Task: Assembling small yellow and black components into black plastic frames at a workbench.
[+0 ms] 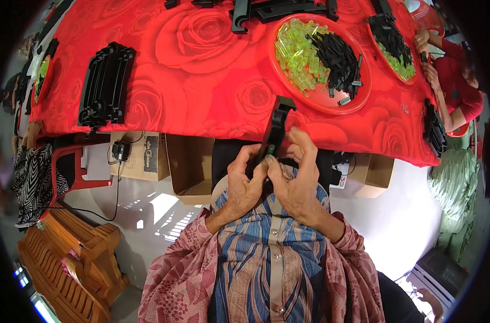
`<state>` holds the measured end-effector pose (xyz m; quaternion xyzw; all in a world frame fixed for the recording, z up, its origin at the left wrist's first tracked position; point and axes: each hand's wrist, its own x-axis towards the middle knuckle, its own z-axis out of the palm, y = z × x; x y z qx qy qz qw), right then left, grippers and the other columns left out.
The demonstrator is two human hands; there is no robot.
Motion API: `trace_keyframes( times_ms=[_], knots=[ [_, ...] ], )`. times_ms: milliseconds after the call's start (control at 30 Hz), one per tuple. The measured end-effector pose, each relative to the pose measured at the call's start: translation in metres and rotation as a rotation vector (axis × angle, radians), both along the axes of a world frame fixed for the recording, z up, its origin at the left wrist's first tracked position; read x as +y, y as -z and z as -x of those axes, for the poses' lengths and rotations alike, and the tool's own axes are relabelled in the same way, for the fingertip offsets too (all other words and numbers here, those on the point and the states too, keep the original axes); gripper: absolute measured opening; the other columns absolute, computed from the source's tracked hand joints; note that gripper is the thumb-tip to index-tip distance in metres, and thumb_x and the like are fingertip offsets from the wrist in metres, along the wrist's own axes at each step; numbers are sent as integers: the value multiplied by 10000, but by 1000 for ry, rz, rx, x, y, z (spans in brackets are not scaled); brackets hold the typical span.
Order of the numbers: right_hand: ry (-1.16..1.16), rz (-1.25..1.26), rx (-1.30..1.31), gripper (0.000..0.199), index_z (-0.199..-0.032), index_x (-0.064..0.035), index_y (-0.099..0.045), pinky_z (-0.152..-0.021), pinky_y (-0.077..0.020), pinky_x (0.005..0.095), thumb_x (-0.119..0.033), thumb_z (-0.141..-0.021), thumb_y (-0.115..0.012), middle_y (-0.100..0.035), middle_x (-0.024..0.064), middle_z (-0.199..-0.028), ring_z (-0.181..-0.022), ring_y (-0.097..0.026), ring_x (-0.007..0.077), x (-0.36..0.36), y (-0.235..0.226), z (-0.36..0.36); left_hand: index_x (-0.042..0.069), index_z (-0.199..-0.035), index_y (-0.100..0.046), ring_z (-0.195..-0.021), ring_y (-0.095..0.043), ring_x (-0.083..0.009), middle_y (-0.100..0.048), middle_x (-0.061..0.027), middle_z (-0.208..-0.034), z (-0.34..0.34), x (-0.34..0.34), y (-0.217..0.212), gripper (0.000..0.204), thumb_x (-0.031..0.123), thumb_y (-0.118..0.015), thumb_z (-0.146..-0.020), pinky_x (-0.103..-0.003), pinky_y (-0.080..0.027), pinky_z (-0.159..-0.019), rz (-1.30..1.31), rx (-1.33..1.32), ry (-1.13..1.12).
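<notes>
Just off the table's near edge, both my hands hold a long black plastic spirit level body [278, 123] upright and tilted slightly right. My left hand [243, 185] grips its lower left side, fingers curled and thumb pressed in. My right hand [297, 188] closes on it from the right, its thumb at a small greenish vial [271, 149] set in the body. The lower end is hidden by my thumbs. Beyond my right hand, a round red tray [334, 110] holds yellow-green clear vials [296, 54] and small black strips [336, 62].
A stack of black level bodies [106, 85] lies at left on the red rose-patterned cloth [202, 81]; more black bodies [282, 9] lie at the far edge. At right a co-worker's hands [429, 64] work beside another tray [395, 75]. Cardboard boxes [191, 167] stand below the table.
</notes>
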<state>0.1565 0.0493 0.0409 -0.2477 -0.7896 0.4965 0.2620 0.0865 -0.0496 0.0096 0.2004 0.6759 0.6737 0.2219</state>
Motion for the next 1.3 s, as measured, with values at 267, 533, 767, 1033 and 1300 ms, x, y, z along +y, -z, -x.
trace_keyframes(
  times_ms=[267,533,767,1033,1300],
  knots=[
    [-122,-515,-75,283,-1097,-3,-602,-583,-536,374,-1,-820,-662,-556,185,-955,-734,-646,310,11,3,4,-54,-1096,-579,-783,-598,-112,-672,-101,-893,1,3,9,216,63,-587,-915,-278,-498,-708,-2,-117,21],
    [-178,-586,-182,169,-992,9,-592,-529,-497,384,0,-831,-644,-537,161,-809,-629,-608,312,14,-8,8,-70,-1108,-588,-848,-608,-104,-679,-105,-906,2,1,9,233,85,-585,-934,-273,-505,-757,140,-101,109],
    [-185,-456,-252,121,-887,8,-558,-489,-452,402,50,-802,-634,-527,168,-744,-566,-577,328,15,-14,5,-78,-1068,-593,-847,-680,-222,-686,-209,-915,-5,4,16,229,31,-592,-867,-336,-520,-769,63,-90,49],
    [-102,-487,-225,129,-850,-16,-541,-496,-486,391,-6,-793,-656,-539,148,-759,-580,-594,322,15,-5,4,-63,-1085,-527,-872,-682,-329,-657,-249,-920,6,4,-10,221,36,-540,-888,-390,-502,-758,199,-75,173],
    [-92,-451,-206,153,-865,-10,-541,-475,-463,387,40,-792,-666,-539,150,-740,-550,-590,314,13,0,4,-67,-1152,-476,-917,-649,-433,-640,-287,-927,3,2,-9,283,103,-472,-927,-440,-481,-808,265,-54,211]
  ],
)
